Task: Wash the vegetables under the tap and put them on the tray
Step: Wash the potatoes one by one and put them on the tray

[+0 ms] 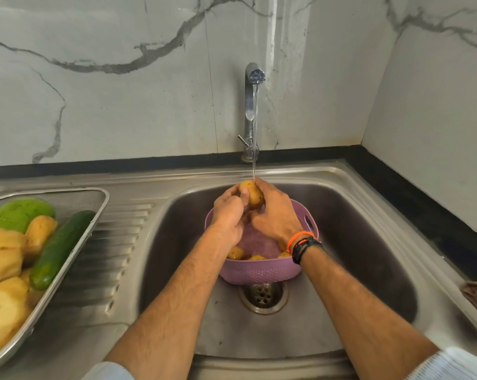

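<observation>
We reached both forearms forward toward twelve o'clock, bare to rolled pale sleeves near the elbows. Our left hand (227,215) sat at about eleven o'clock, fingers curled and thumb pressed inward. Our right hand (274,212) sat at about one o'clock, back upward, fingers curled toward the left. The two hands met fingertip to fingertip. Orange and black bands circled our right wrist.

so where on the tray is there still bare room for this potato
Bare mesh shows along the tray back edge and right corner, behind the green vegetable and cucumber. The left and front are crowded with potatoes. Both hands, left hand and right hand, hold the potato under the tap.
</observation>
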The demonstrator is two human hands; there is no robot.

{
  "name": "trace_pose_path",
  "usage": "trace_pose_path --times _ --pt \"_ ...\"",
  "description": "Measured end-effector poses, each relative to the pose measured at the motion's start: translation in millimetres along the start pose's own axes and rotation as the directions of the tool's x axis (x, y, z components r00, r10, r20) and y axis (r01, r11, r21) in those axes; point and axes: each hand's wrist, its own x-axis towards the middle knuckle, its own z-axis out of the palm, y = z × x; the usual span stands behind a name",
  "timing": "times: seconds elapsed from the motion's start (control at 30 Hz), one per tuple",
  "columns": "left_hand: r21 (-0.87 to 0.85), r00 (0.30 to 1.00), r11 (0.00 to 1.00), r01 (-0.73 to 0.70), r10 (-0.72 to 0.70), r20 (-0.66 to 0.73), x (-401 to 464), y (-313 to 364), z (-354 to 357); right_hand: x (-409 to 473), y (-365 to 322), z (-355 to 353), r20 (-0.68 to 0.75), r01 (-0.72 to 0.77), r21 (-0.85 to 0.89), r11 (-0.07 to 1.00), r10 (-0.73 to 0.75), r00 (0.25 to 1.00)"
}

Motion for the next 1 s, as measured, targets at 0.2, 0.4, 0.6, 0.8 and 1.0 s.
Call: trace_pose_path --times 0.2,0.4,0.6,0.8,1.0 --pt "-0.007 0.997 1.000 -0.009 0.010 0.079 -2.8 -1.6 1.0 0.7 -3.9 3.4 -0.049 0.005 0.021 1.000 -0.004 0.999" --pt "-0.020 1.000 1.000 -0.016 0.017 0.022 -4.4 -1.2 4.1 -2.2 -5.0 0.2 -0.176 0.009 0.007 1.000 -0.007 0.984" --pt "0.001 0.999 1.000 0.025 -0.025 0.037 0.5 -4.1 -1.4 2.1 -0.4 3.9 -0.109 0.019 -0.022 1.000 -0.021 0.994" --pt "-0.021 0.999 0.999 0.040 -0.041 -0.002 0.2 -1.8 -2.9 0.7 -4.2 3.6 -0.195 -0.001 -0.053 0.999 -0.010 0.981" --pt "-0.039 0.999 0.998 0.054 -0.054 -0.004 -6.5 -2.8 0.2 0.9 -1.9 1.2 -0.098 -0.019 -0.070 0.997 0.012 0.995"
